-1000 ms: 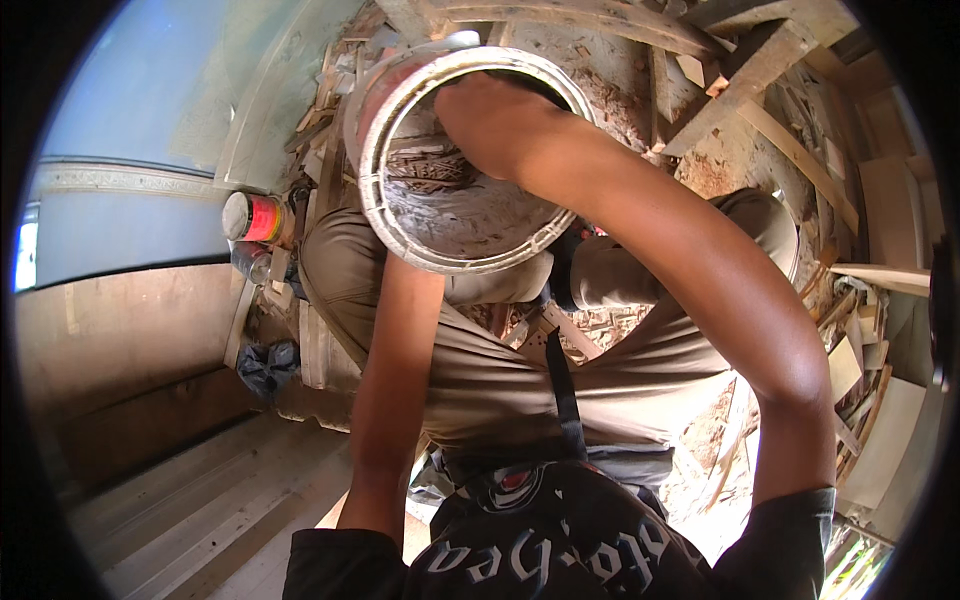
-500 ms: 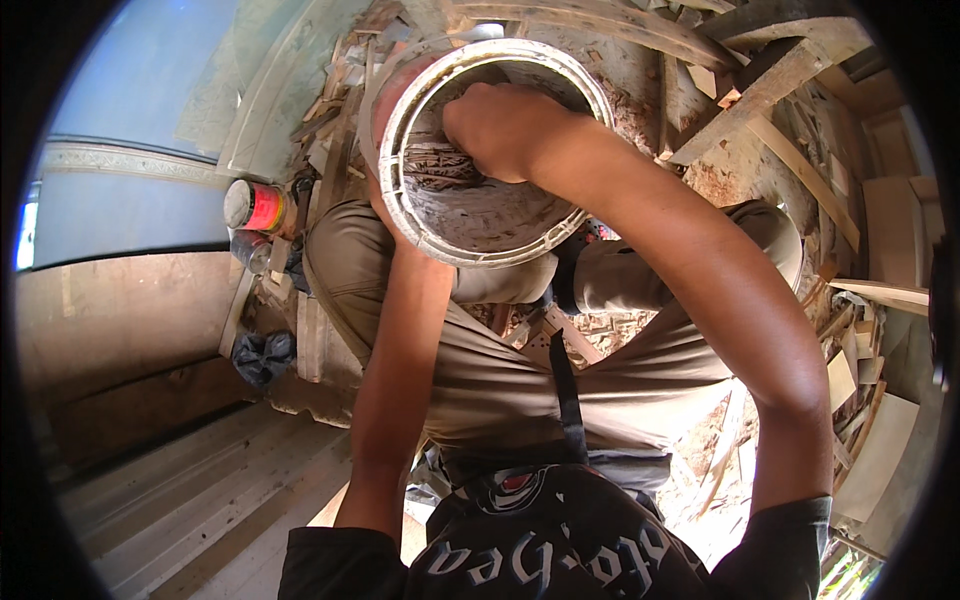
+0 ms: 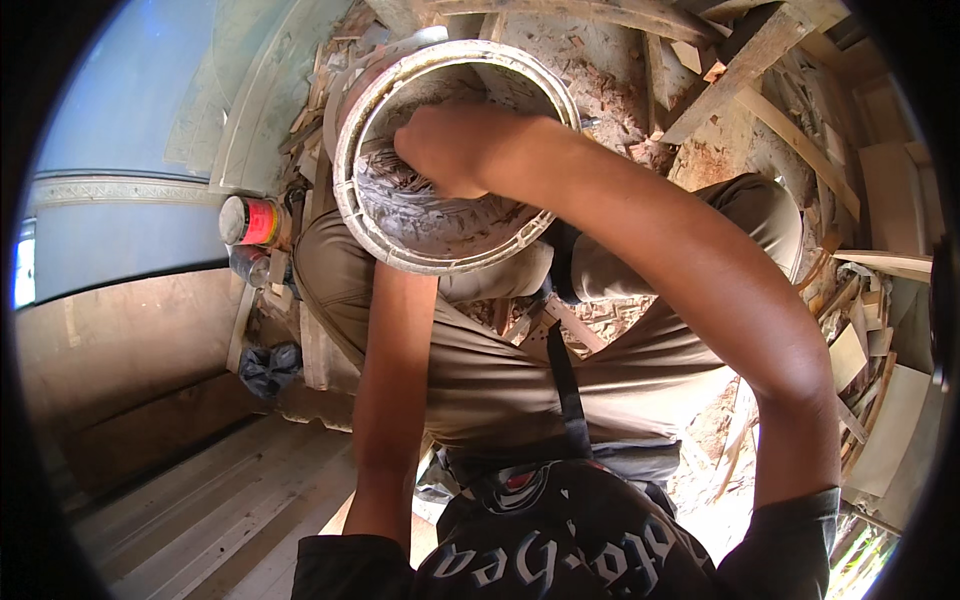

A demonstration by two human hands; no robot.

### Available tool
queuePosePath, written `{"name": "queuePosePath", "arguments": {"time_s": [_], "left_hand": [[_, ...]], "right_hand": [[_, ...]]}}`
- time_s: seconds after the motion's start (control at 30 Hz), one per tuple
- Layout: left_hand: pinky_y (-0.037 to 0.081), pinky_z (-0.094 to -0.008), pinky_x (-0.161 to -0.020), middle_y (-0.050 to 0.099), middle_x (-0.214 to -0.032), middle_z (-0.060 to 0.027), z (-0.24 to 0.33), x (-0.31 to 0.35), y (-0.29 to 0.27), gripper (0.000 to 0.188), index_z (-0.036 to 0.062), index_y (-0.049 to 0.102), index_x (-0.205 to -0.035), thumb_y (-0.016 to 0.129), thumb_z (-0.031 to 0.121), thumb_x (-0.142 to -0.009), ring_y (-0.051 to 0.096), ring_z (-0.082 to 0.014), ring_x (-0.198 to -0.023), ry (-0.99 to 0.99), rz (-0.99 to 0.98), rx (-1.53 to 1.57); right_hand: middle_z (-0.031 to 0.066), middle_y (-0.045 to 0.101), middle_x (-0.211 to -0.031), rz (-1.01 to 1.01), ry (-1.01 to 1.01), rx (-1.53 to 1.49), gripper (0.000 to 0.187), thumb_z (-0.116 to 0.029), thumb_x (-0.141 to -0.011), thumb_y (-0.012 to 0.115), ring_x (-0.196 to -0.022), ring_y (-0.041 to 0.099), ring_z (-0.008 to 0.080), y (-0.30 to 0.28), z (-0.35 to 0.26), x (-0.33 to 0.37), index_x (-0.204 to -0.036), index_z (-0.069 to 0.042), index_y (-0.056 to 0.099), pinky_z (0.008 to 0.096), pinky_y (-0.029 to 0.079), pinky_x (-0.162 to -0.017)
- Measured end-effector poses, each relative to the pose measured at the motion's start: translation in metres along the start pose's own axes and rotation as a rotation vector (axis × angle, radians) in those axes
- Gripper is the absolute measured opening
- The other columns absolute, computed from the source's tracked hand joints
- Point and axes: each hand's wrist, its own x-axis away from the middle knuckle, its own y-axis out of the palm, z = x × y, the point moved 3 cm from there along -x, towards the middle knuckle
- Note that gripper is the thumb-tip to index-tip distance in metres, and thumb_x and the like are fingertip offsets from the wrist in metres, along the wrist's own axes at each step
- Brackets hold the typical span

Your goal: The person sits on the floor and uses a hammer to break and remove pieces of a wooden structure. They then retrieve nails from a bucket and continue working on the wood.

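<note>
My right hand (image 3: pixel 455 150) is curled loosely inside the dirty white plastic bucket (image 3: pixel 352 190), on caked residue. My left hand is hidden beneath it, grip unseen. The bucket looks stiff, light and gritty; its ribbed rim by my lap seems the best hold.

the right hand (image 3: pixel 455 150) has drawn up out of the white bucket (image 3: pixel 440 262): a second ago it was sunk deep inside, only the forearm showing over the rim; now the closed fist sits high in the bucket's mouth, near its far rim, above the wood scraps (image 3: pixel 440 215) in it. the bucket itself has tipped and slid a little toward the person's left, its mouth turned more upward.
</note>
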Motion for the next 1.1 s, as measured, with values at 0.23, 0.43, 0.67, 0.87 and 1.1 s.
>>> {"name": "queuePosePath", "arguments": {"time_s": [0.23,0.43,0.67,0.87,1.1], "left_hand": [[0.030,-0.0284,-0.069,0.035,-0.084,0.0024,0.004,-0.005,0.006,0.016,0.0129,0.044,-0.097,0.039,0.028,-0.100,0.034,-0.0120,-0.073,-0.007,0.034,-0.007],[0.026,-0.0246,-0.061,0.030,-0.071,0.0064,-0.006,-0.005,0.012,0.016,0.0149,0.043,-0.086,0.039,0.023,-0.100,0.029,-0.0078,-0.061,-0.004,0.081,0.014],[0.025,-0.0245,-0.061,0.029,-0.071,0.0063,-0.009,-0.010,0.007,0.015,0.0149,0.042,-0.087,0.039,0.022,-0.100,0.029,-0.0076,-0.061,-0.026,0.030,0.044],[0.027,-0.0260,-0.064,0.031,-0.077,0.0047,-0.005,-0.008,-0.006,0.013,0.0142,0.041,-0.092,0.038,0.024,-0.100,0.030,-0.0091,-0.067,-0.040,-0.012,0.061],[0.029,-0.0277,-0.069,0.032,-0.084,0.0028,-0.007,-0.010,-0.012,0.013,0.0133,0.041,-0.097,0.037,0.025,-0.101,0.032,-0.0108,-0.073,-0.060,-0.035,0.086]], "right_hand": [[0.0198,0.072,-0.090,-0.003,0.133,-0.284,0.016,-0.007,-0.085,0.064,-0.086,0.072,0.0292,-0.024,0.002,-0.007,-0.090,0.006,0.071,0.0392,0.056,-0.076],[0.0134,0.073,-0.080,-0.044,0.126,-0.825,0.020,-0.009,-0.094,0.059,-0.073,0.072,0.0187,-0.030,0.011,0.006,-0.090,0.007,0.070,0.0309,0.060,-0.068],[0.0175,0.072,-0.081,0.118,0.118,-0.441,0.016,-0.006,-0.091,0.058,-0.079,0.073,0.0245,-0.039,0.008,0.013,-0.088,0.007,0.068,0.0355,0.059,-0.074],[0.0239,0.069,-0.102,0.311,0.183,-0.157,0.021,0.000,-0.084,0.056,-0.101,0.067,0.0370,-0.045,-0.019,0.038,-0.102,0.003,0.067,0.0436,0.055,-0.087],[0.0237,0.069,-0.102,0.255,0.133,-0.087,0.022,0.002,-0.083,0.056,-0.104,0.067,0.0371,-0.037,-0.013,0.024,-0.103,0.005,0.065,0.0433,0.055,-0.089]]}}
